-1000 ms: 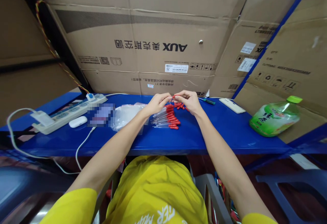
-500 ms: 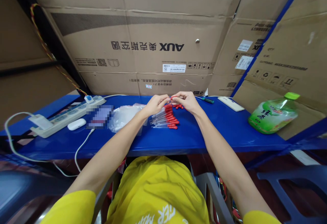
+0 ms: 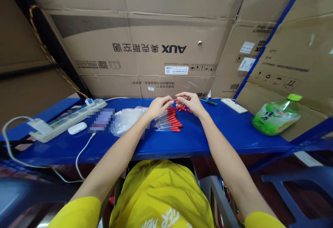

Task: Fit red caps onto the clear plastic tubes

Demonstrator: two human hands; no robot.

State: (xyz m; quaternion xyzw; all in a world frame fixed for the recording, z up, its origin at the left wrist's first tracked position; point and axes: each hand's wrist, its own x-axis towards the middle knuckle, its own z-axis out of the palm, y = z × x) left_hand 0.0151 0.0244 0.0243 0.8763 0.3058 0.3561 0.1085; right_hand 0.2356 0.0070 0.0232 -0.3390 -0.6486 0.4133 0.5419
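A cardboard wall (image 3: 156, 27) backs the blue table (image 3: 197, 139), with a green bottle (image 3: 274, 116) well off to the right. Clear plastic bags (image 3: 127, 121) lie left of the tubes. The left hand (image 3: 159, 106) and right hand (image 3: 191, 102) nearly meet, fingers bent inward. Toward the body from them, red-capped tubes (image 3: 172, 121) lie in a row, long axes roughly left to right, caps rightward; the left hand is nearer. Loose red caps (image 3: 183, 108) sit under the right hand. One red piece (image 3: 175, 99) shows between the fingertips; which hand grips it cannot be told.
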